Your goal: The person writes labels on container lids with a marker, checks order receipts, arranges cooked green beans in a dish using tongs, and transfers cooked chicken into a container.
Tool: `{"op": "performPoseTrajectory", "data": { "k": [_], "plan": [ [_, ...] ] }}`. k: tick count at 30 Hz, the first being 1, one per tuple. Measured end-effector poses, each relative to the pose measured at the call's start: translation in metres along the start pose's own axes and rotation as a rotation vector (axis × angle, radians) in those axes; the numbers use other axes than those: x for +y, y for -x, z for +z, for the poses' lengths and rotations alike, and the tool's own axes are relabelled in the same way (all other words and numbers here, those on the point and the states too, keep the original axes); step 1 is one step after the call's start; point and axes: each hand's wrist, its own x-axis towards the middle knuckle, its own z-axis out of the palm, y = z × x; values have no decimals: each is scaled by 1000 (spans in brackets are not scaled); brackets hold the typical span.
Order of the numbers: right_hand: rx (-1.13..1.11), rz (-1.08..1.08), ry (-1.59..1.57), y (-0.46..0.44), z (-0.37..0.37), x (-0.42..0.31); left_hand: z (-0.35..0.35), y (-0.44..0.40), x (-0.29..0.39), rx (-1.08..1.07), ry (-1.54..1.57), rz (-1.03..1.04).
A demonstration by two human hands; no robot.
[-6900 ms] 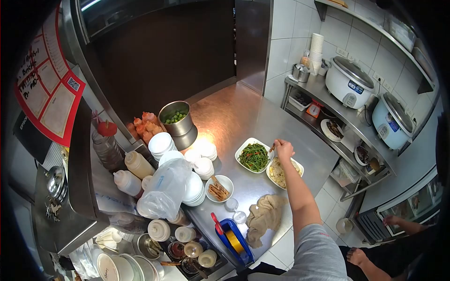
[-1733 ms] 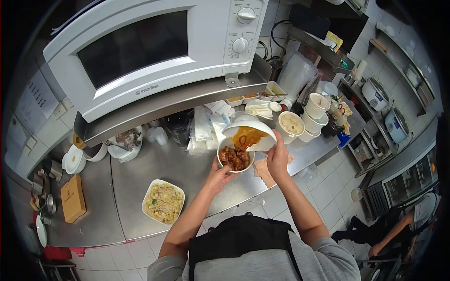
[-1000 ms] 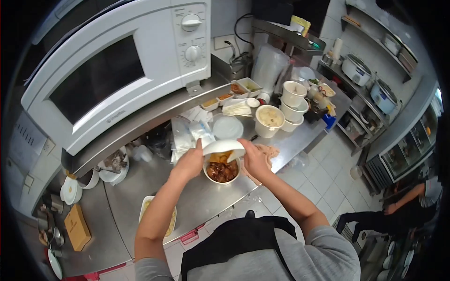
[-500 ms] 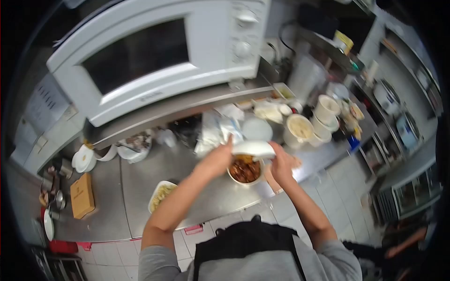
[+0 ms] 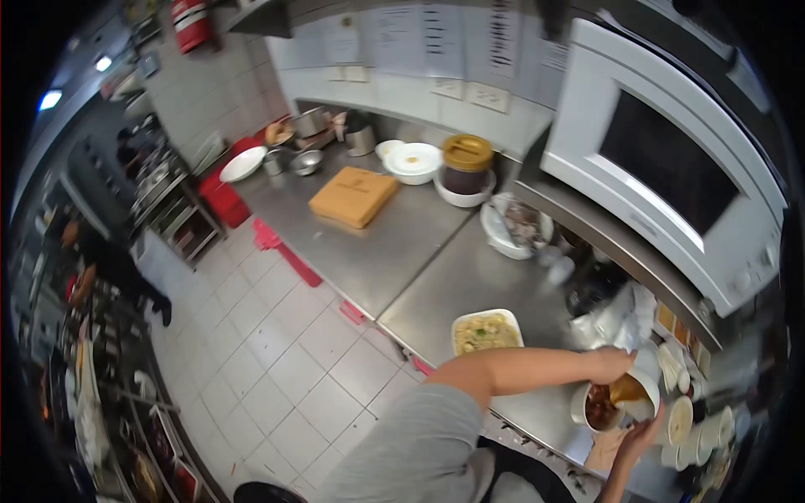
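Observation:
A white bowl (image 5: 651,387) is tipped on its side, with brown sauce showing at its lower edge. My left hand (image 5: 610,365) is closed on its far-left rim, and my right hand (image 5: 642,436) grips the near-right side. Below the tipped bowl stands a round white container (image 5: 579,407) holding dark brown chunks in sauce. Whether sauce is falling between the two is hard to make out. Left of my forearm sits a white square dish (image 5: 457,334) of pale yellow food with green bits.
A microwave (image 5: 637,159) stands on a shelf above the steel counter (image 5: 419,243). A cardboard box (image 5: 354,196), lidded white bowl (image 5: 412,162) and gold-lidded jar (image 5: 466,164) are at the back. Several tubs (image 5: 696,436) stand right. A person (image 5: 117,264) stands far left.
My view has swung left, so the counter's left end and the floor now show. Both hands still hold the white bowl over the container, and its inside with sauce is now visible.

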Motion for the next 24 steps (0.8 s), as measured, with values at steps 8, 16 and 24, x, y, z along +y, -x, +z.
{"op": "performPoseTrajectory", "data": {
  "k": [8, 16, 24],
  "plan": [
    [-13, -125, -206, -9, 11, 7, -13, 26, -4, -54, -4, -50],
    [-410, 128, -151, -59, -32, -64, -31, 44, -4, -226, 801, -356],
    [-270, 130, -694, -25, 21, -140, -31, 219, -41, 90, 1774, -609]
  ]
}}
